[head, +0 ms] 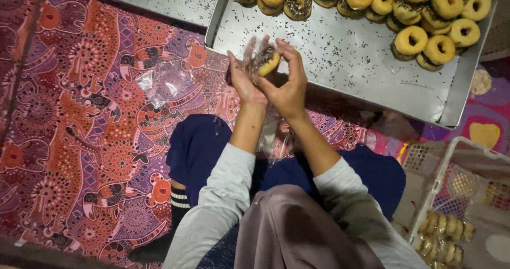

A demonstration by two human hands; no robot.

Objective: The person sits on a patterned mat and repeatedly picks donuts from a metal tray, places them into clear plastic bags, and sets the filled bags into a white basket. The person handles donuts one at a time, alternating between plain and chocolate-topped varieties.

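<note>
Both hands meet above the near edge of a metal tray (340, 62). The left hand (243, 80) and right hand (287, 83) close their grip together on a doughnut (267, 62) with dark sprinkles, which sits inside a clear plastic bag (255, 54) pinched between the fingers. Beyond the grip and to its right, plain ring doughnuts (425, 14) are heaped along the tray's far side, with loose sprinkles scattered over the bare metal between. Left of the grip, more clear plastic bags (162, 83) lie on a patterned red and purple cloth (79, 115). Near the person's right elbow stands a white wire basket (441, 178) holding packed doughnuts (443, 237).
</note>
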